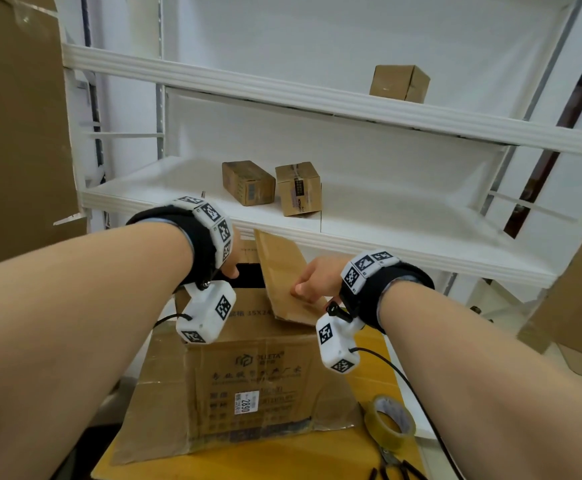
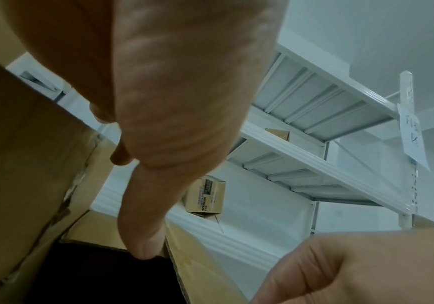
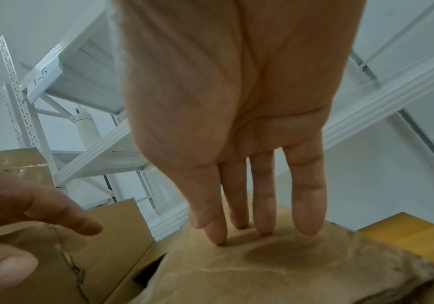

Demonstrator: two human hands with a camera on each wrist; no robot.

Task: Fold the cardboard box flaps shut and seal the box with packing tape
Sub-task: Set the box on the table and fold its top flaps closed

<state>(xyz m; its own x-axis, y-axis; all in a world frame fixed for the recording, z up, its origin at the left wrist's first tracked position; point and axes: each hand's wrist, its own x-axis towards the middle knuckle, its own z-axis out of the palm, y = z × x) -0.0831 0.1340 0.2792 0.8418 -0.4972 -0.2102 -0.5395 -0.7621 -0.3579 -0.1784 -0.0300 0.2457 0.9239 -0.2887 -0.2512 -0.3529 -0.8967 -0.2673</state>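
A large printed cardboard box point(image 1: 254, 368) stands on a yellow table point(image 1: 282, 462), its top partly uncovered with a dark gap showing. My right hand point(image 1: 313, 282) lies on the half-raised right flap point(image 1: 282, 268); in the right wrist view its straight fingers point(image 3: 260, 205) press their tips into that flap point(image 3: 262, 267). At the box's top left, my left hand point(image 1: 230, 268) has its thumb point(image 2: 143, 236) reaching down to the rim of the gap, beside the left flap point(image 2: 28, 164). One straight finger of it point(image 3: 80, 224) extends over the left flap point(image 3: 41, 257). A roll of clear packing tape point(image 1: 376, 422) lies on the table at the front right.
Black-handled scissors point(image 1: 390, 460) lie just in front of the tape. White shelving point(image 1: 386, 237) stands close behind the box and carries three small cardboard boxes point(image 1: 248, 183) point(image 1: 298, 188) point(image 1: 398, 83). Big cardboard sheets stand at the left point(image 1: 15, 133) and right point(image 1: 580, 289).
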